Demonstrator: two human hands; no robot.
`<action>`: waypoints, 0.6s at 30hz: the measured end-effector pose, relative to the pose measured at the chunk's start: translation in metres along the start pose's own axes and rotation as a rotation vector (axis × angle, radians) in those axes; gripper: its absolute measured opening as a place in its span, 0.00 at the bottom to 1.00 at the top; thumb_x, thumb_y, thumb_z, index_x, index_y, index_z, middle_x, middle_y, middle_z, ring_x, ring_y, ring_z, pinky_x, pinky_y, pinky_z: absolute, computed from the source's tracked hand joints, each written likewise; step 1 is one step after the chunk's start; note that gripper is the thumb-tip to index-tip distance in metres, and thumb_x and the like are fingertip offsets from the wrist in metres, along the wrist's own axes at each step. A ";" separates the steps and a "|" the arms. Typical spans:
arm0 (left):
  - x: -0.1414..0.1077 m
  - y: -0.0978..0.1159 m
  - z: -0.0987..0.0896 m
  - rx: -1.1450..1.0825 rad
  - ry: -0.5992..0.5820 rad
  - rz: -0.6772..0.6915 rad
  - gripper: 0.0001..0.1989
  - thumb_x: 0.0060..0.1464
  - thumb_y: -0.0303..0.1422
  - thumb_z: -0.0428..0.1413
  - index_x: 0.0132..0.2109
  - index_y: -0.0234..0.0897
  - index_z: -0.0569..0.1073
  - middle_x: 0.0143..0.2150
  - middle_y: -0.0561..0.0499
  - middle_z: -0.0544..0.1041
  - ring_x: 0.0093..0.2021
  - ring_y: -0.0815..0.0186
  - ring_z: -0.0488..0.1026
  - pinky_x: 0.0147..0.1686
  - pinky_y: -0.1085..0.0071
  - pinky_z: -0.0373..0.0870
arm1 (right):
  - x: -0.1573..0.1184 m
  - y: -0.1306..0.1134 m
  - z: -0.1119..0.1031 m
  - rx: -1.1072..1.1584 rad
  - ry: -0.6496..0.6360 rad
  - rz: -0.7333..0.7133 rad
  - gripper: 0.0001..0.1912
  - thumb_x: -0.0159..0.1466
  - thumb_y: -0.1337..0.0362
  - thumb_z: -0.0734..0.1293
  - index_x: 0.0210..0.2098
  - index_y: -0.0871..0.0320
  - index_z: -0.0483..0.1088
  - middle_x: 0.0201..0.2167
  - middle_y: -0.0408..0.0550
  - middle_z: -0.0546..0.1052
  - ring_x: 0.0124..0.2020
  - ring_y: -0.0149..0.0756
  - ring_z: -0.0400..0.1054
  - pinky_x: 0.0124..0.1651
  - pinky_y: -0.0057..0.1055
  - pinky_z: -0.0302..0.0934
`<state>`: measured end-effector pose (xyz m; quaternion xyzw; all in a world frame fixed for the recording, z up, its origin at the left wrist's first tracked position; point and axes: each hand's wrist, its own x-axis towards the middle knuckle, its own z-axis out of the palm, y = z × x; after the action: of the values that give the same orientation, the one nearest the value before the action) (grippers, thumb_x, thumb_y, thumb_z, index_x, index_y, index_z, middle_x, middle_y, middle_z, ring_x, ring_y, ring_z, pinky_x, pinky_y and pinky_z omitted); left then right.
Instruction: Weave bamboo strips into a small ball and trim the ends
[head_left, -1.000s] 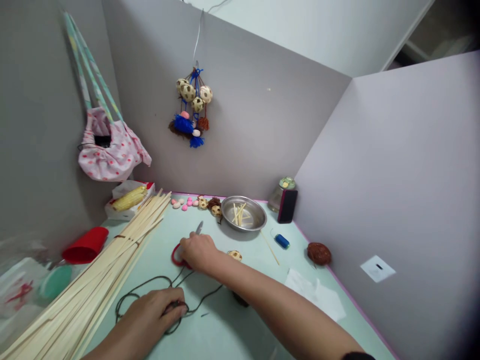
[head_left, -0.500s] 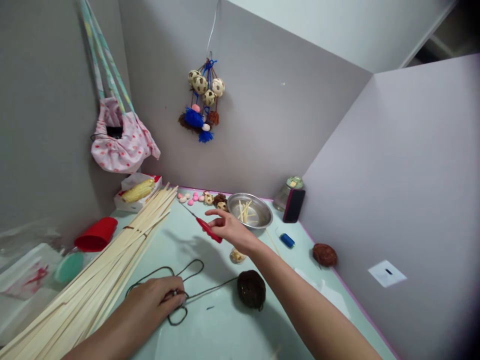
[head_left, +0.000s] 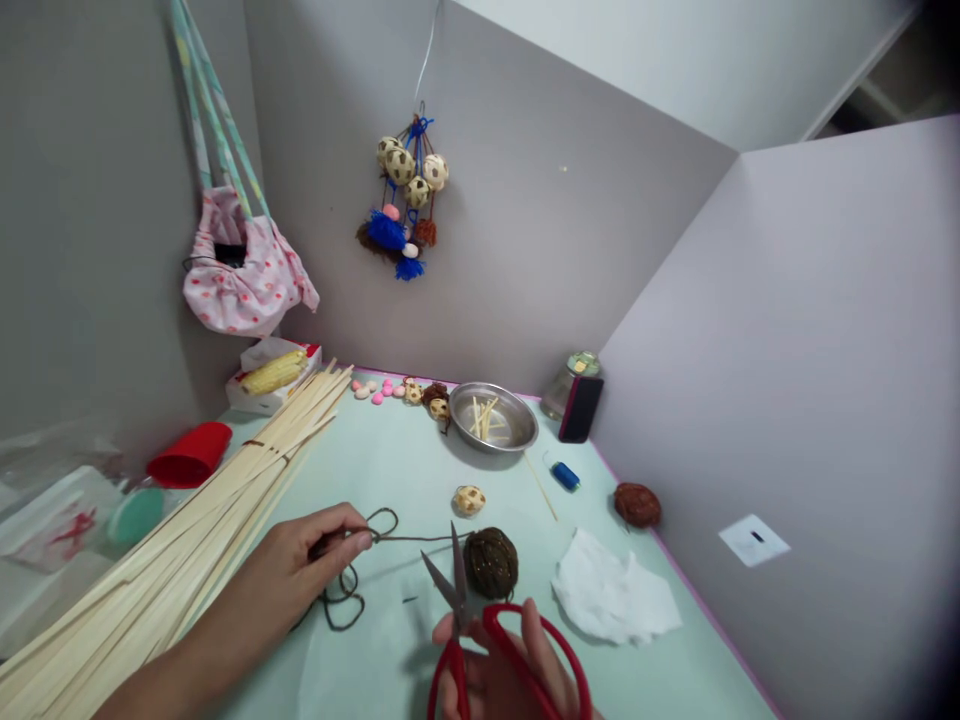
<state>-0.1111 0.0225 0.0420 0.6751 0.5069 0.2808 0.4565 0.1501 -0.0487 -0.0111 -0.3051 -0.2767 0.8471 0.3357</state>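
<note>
My left hand (head_left: 322, 550) pinches a dark yarn (head_left: 420, 539) between thumb and fingers. Loose loops of the same yarn lie below and beside it, and the strand runs right to a dark yarn ball (head_left: 491, 563) on the table. At the bottom centre, my right hand (head_left: 510, 665) holds red-handled scissors (head_left: 459, 600), fingers at the handles. Their blades are spread and point up and away, just left of the ball, with the tips close to the strand. Beyond the ball sits a small woven ball (head_left: 469, 500).
Long pale strips (head_left: 225, 510) cover the table's left side, beside a red cup (head_left: 191, 455). At the back are a metal bowl (head_left: 493, 418) and a phone (head_left: 581, 409). White tissue (head_left: 615, 590), blue thread (head_left: 565, 475) and a brown yarn ball (head_left: 637, 505) lie right.
My right hand has come back from the far side of the table toward me, and the scissors' blades are now spread. My left hand has moved slightly away from me with the yarn.
</note>
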 end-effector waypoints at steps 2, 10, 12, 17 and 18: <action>-0.001 0.003 0.002 -0.034 -0.041 0.009 0.16 0.60 0.47 0.50 0.34 0.40 0.71 0.27 0.57 0.62 0.30 0.65 0.60 0.31 0.71 0.55 | 0.006 0.005 -0.002 0.123 0.060 0.025 0.43 0.49 0.26 0.62 0.42 0.60 0.72 0.27 0.48 0.75 0.26 0.33 0.69 0.31 0.26 0.59; -0.007 0.016 0.021 -0.041 -0.408 0.071 0.07 0.53 0.33 0.58 0.29 0.38 0.77 0.27 0.56 0.69 0.31 0.67 0.64 0.31 0.74 0.58 | 0.025 -0.015 0.034 0.188 0.285 -0.130 0.36 0.51 0.37 0.72 0.42 0.64 0.71 0.23 0.42 0.69 0.18 0.21 0.57 0.16 0.17 0.39; -0.008 0.015 0.024 -0.040 -0.458 0.082 0.06 0.53 0.32 0.58 0.30 0.38 0.79 0.28 0.56 0.71 0.31 0.68 0.66 0.32 0.74 0.59 | 0.028 -0.015 0.036 0.117 0.340 -0.169 0.36 0.50 0.39 0.74 0.42 0.64 0.70 0.22 0.42 0.69 0.16 0.20 0.54 0.15 0.17 0.38; -0.013 0.005 0.016 -0.033 -0.583 0.072 0.02 0.50 0.33 0.62 0.32 0.43 0.81 0.30 0.56 0.75 0.34 0.66 0.70 0.34 0.76 0.63 | 0.027 -0.013 0.033 0.016 0.361 -0.180 0.34 0.53 0.40 0.73 0.43 0.64 0.70 0.21 0.40 0.68 0.15 0.18 0.51 0.14 0.17 0.40; -0.014 0.004 0.013 -0.049 -0.607 0.082 0.03 0.50 0.34 0.63 0.33 0.44 0.82 0.31 0.56 0.76 0.34 0.66 0.71 0.35 0.76 0.64 | 0.026 -0.013 0.031 0.002 0.351 -0.184 0.34 0.55 0.40 0.72 0.45 0.64 0.70 0.21 0.40 0.67 0.15 0.19 0.51 0.14 0.17 0.41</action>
<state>-0.1026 0.0049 0.0413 0.7368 0.3128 0.0964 0.5915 0.1182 -0.0295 0.0092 -0.4210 -0.2399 0.7471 0.4550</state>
